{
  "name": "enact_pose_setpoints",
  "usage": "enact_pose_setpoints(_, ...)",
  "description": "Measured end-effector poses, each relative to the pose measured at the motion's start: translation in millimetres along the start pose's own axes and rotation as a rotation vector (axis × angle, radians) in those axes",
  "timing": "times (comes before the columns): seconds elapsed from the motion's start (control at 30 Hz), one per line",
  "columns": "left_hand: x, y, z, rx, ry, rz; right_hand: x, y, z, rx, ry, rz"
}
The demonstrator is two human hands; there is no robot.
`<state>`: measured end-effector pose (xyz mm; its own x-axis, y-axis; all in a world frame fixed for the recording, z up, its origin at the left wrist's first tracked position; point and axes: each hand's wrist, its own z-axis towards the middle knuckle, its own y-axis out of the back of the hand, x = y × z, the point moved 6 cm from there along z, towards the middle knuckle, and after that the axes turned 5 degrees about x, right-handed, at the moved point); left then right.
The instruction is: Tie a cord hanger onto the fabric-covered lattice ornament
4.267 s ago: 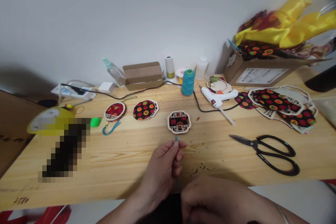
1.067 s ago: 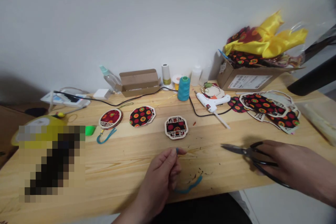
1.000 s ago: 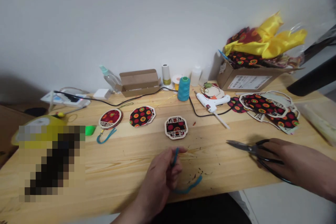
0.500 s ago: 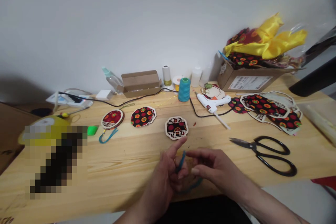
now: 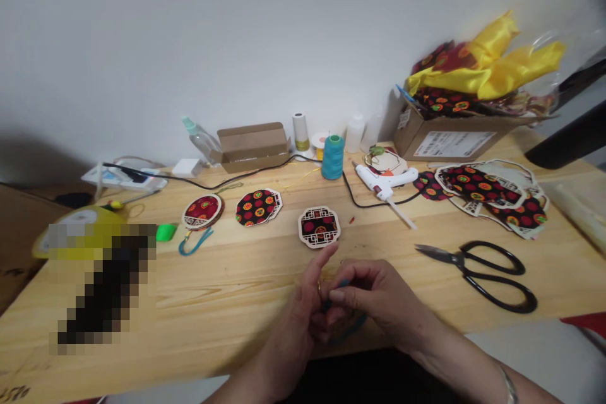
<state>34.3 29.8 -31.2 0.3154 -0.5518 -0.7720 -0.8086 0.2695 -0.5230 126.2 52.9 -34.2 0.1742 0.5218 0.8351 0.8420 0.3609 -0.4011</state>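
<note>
My left hand [image 5: 303,315] and my right hand [image 5: 374,297] meet over the near edge of the wooden table [image 5: 189,303]. Between their pinched fingers is a thin blue cord [image 5: 341,283], mostly hidden; a loop of it [image 5: 353,326] hangs below my right hand. My left forefinger points up. Just beyond the hands lies a wooden lattice ornament with red-dotted black cloth [image 5: 319,226]. Black scissors [image 5: 483,266] lie to the right, untouched.
Two more cloth ornaments [image 5: 203,211] [image 5: 258,206], a blue thread spool [image 5: 332,157], a white glue gun [image 5: 386,180] with black cable, and a small open box [image 5: 253,145] sit further back. A carton of yellow and patterned cloth [image 5: 459,129] stands at back right, ornament pieces [image 5: 492,192] before it.
My right hand had reached to the scissors, then left them on the table and came back to my left hand. Both hands now pinch the blue cord close together.
</note>
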Motion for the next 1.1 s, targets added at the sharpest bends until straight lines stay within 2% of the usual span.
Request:
enact_pose_setpoints(0.13,0.7,2.7,1.7,-0.062,0.029,-0.087,12.4,7.6,-0.6,-0.115,0.14,-0.238)
enact_pose_setpoints(0.23,3.3,6.5,2.1,-0.119,0.066,-0.075,19.6,10.4,-2.0,-0.181,0.23,-0.406)
enact_pose_setpoints(0.5,-4.6,7.9,4.3,-0.094,0.019,-0.121,30.2,18.1,-3.6,-0.252,0.274,-0.556)
enact_pose_setpoints(0.67,-4.4,7.3,6.5,-0.076,0.05,0.064,34.0,18.9,-3.9,-0.232,0.274,-0.554)
enact_pose_setpoints(1.1,-14.2,16.6,6.2,-0.22,0.031,0.51,36.0,18.7,-4.1,-0.26,0.331,-0.663)
